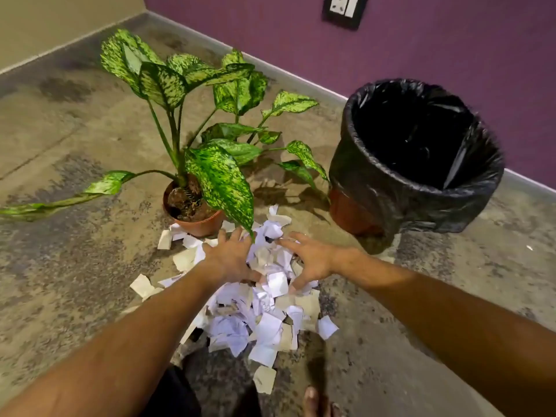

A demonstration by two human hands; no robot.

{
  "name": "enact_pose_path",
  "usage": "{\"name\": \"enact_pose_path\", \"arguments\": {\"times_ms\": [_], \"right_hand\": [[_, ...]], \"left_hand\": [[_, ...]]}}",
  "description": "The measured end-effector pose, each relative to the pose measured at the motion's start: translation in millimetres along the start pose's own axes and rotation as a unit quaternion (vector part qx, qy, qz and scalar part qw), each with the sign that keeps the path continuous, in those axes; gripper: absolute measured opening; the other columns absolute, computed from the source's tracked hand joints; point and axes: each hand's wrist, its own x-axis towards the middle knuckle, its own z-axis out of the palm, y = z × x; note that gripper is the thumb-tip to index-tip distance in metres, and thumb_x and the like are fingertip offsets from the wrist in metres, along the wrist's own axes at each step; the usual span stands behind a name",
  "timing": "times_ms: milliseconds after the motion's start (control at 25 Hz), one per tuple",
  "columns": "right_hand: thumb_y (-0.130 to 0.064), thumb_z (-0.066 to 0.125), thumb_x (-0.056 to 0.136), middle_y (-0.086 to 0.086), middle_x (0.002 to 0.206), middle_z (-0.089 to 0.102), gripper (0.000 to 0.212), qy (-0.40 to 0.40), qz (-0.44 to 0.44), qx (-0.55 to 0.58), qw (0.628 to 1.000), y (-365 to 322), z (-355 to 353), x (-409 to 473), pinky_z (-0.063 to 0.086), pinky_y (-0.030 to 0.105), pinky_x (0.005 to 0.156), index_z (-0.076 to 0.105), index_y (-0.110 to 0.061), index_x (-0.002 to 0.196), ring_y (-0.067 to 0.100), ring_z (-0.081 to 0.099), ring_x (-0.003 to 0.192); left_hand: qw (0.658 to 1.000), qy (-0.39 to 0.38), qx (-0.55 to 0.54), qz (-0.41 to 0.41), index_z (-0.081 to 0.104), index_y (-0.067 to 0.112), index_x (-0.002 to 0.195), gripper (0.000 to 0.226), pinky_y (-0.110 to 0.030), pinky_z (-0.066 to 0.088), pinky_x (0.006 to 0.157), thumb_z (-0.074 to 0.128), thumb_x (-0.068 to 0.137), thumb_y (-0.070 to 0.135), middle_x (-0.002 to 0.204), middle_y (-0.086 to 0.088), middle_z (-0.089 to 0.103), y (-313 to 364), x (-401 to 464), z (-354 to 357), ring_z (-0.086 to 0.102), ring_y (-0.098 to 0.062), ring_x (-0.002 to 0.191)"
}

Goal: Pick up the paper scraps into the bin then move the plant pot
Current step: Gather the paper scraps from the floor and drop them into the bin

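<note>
A pile of white and beige paper scraps (pixel 264 314) lies on the floor in front of me. My left hand (pixel 231 257) and my right hand (pixel 310 260) rest on the far end of the pile, fingers spread, one on each side of a heap of scraps between them. Just behind the pile stands a brown plant pot (pixel 195 218) holding a plant with large speckled green leaves (pixel 222 179); one leaf tip hangs over my left hand. To the right stands a bin (pixel 415 164) lined with a black bag, its mouth open and dark inside.
A purple wall (pixel 421 49) with a white skirting runs behind the bin, carrying a socket plate (pixel 344 9). The floor (pixel 75 130) is mottled concrete. A bare foot (pixel 313 401) and a dark trouser leg show at the bottom edge. Loose scraps lie left of the pot.
</note>
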Motion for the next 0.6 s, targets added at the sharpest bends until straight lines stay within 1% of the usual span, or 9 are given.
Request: {"name": "enact_pose_path", "arguments": {"times_ms": [80,160,240,320,400,480,520,600], "right_hand": [[-0.051,0.081,0.066,0.005,0.160,0.000,0.118,-0.006,0.024,0.003,1.000,-5.9,-1.4,2.1,0.039,0.043,0.107,0.003,-0.033,0.152,0.032,0.026,0.141],[-0.050,0.081,0.066,0.003,0.160,-0.005,0.117,-0.005,0.039,-0.008,0.999,-12.3,4.3,9.5,0.043,0.043,0.103,0.003,-0.033,0.152,0.033,0.035,0.137],[-0.047,0.081,0.067,0.006,0.160,-0.006,0.115,-0.005,0.037,-0.007,0.999,-18.2,9.8,21.1,0.045,0.041,0.101,0.005,-0.031,0.152,0.034,0.042,0.133],[-0.044,0.080,0.070,0.010,0.160,-0.002,0.111,0.001,0.028,-0.028,0.999,-23.1,15.1,28.7,0.047,0.039,0.097,0.006,-0.032,0.152,0.034,0.047,0.128],[-0.039,0.077,0.073,0.014,0.158,0.010,0.105,0.011,0.012,-0.052,0.999,-27.7,20.7,31.2,0.048,0.036,0.093,0.009,-0.031,0.152,0.034,0.049,0.124],[-0.033,0.074,0.077,0.016,0.151,0.030,0.095,0.032,-0.013,-0.058,0.998,-30.2,24.0,30.8,0.047,0.035,0.091,0.016,-0.027,0.152,0.032,0.048,0.124],[-0.030,0.073,0.078,0.015,0.146,0.037,0.090,0.043,-0.023,-0.053,0.997,-31.6,24.6,29.5,0.046,0.035,0.091,0.021,-0.025,0.151,0.031,0.048,0.123],[-0.023,0.069,0.079,0.014,0.138,0.046,0.076,0.065,-0.033,-0.034,0.997,-33.6,24.4,27.7,0.046,0.035,0.090,0.033,-0.023,0.146,0.030,0.049,0.121]], "left_hand": [[1.000,0.015,0.000,-0.006,0.006,0.032,0.149,0.113,-0.070,0.019,0.104,0.069,0.063,0.071,0.160,0.000,-0.002,-1.9,-7.1,-2.3,0.002,-0.041,0.143],[0.999,0.038,-0.001,-0.012,0.007,0.034,0.147,0.109,-0.070,0.018,0.105,0.069,0.064,0.069,0.158,-0.004,0.006,-7.9,-7.4,1.6,0.001,-0.040,0.143],[0.999,0.049,0.002,-0.013,0.008,0.034,0.145,0.105,-0.069,0.020,0.105,0.068,0.065,0.066,0.156,-0.007,0.013,-16.1,-5.3,5.1,0.002,-0.040,0.143],[0.999,0.054,0.010,-0.004,0.007,0.036,0.145,0.105,-0.069,0.020,0.104,0.067,0.064,0.067,0.156,-0.006,0.011,-22.8,-2.4,10.7,0.003,-0.040,0.143],[0.999,0.041,-0.012,0.009,0.004,0.038,0.144,0.106,-0.068,0.022,0.104,0.067,0.064,0.067,0.157,-0.004,0.007,-24.3,-3.4,16.9,0.003,-0.039,0.143],[0.999,0.030,-0.036,0.019,0.005,0.041,0.145,0.104,-0.065,0.029,0.104,0.070,0.066,0.063,0.157,-0.003,0.010,-24.6,-3.1,22.2,0.009,-0.038,0.142],[0.998,0.028,-0.041,0.024,0.007,0.042,0.145,0.102,-0.061,0.033,0.103,0.071,0.068,0.059,0.156,-0.005,0.014,-24.7,-3.2,22.9,0.015,-0.038,0.140],[0.998,0.036,-0.036,0.035,0.014,0.040,0.146,0.096,-0.051,0.040,0.101,0.073,0.071,0.051,0.153,-0.009,0.023,-24.7,-3.5,21.6,0.030,-0.038,0.132]]}}
